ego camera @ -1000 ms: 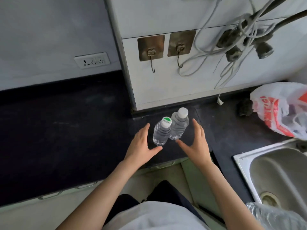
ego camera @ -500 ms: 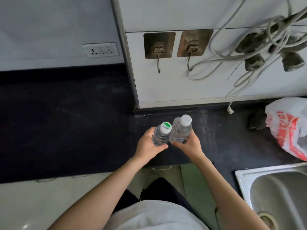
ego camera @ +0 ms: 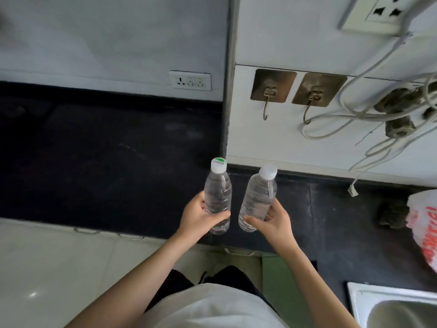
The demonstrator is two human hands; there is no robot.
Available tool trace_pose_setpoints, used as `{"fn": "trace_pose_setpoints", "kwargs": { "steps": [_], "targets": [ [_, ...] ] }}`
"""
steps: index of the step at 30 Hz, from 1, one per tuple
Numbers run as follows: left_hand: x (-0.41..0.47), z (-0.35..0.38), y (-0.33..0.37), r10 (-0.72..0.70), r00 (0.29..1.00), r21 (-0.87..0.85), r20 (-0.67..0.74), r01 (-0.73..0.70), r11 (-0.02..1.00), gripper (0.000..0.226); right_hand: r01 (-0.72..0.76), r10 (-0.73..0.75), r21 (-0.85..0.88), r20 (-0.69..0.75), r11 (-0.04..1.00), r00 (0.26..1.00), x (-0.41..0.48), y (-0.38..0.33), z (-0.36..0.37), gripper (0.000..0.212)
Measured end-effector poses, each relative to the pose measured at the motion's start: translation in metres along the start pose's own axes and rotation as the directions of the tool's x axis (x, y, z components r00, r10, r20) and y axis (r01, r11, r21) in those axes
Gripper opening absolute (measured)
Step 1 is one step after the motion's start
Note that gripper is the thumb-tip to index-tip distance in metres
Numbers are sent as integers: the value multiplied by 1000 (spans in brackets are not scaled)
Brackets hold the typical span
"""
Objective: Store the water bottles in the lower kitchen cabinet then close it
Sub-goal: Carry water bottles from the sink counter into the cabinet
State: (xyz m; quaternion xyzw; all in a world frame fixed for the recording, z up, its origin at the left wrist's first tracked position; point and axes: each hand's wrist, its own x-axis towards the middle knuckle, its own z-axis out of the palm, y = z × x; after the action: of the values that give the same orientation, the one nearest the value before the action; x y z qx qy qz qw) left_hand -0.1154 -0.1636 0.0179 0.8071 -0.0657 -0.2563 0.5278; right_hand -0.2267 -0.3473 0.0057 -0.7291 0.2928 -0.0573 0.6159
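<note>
My left hand (ego camera: 198, 216) grips a clear water bottle with a green-and-white cap (ego camera: 217, 192) around its lower half. A second clear bottle with a plain white cap (ego camera: 259, 195) is held the same way by my right hand (ego camera: 274, 221). Both bottles are lifted off the black countertop (ego camera: 106, 166) and lean away from me, a small gap between them. Below the counter edge, pale lower cabinet fronts with metal handles (ego camera: 132, 236) show, and a green door panel (ego camera: 279, 280) is partly hidden behind my body.
White wall hooks (ego camera: 269, 98) and hanging cables (ego camera: 378, 119) are behind the bottles. A red-and-white plastic bag (ego camera: 425, 230) and a dark lump (ego camera: 392, 214) lie on the counter at right. A steel sink (ego camera: 390, 306) sits at the lower right. A wall socket (ego camera: 190, 80) is at left.
My hands closed around the two bottles, lifted them off the counter and drew them apart and toward me. The view has tilted, showing more wall.
</note>
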Motion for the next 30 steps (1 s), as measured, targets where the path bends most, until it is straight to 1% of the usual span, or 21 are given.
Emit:
{"fn": "trace_pose_setpoints", "kwargs": {
  "steps": [4, 7, 13, 20, 21, 24, 26, 30],
  "targets": [
    [-24, -39, -1, 4, 992, -28, -126, -7, 1000, 35, 62, -69, 77, 93, 995, 993, -5, -34, 31, 42],
    [-44, -69, -6, -10, 971, -27, -239, 4, 1000, 30, 91, -106, 90, 178, 992, 978, -4, -53, 60, 39],
    [-93, -126, -37, -136, 903, -142, -408, 85, 986, 24, 112, -120, 42, 357, 993, 927, -18, -67, 127, 38],
    [-168, -195, -102, -296, 780, -302, -551, 145, 942, 17, 87, -36, -67, 545, 994, 838, -66, -64, 230, 36],
    [-180, -207, -112, -319, 762, -324, -564, 151, 934, 18, 90, -27, -82, 574, 993, 818, -77, -66, 249, 37],
    [-220, -249, -143, -358, 700, -355, -617, 159, 921, 33, 112, -14, -110, 651, 988, 759, -111, -73, 309, 38],
    [-249, -279, -164, -378, 656, -376, -653, 153, 914, 29, 137, -19, -112, 702, 984, 712, -138, -81, 351, 36],
    [-308, -343, -204, -412, 544, -414, -731, 126, 901, 20, 188, -25, -115, 788, 975, 615, -189, -95, 436, 35]
  ]
}}
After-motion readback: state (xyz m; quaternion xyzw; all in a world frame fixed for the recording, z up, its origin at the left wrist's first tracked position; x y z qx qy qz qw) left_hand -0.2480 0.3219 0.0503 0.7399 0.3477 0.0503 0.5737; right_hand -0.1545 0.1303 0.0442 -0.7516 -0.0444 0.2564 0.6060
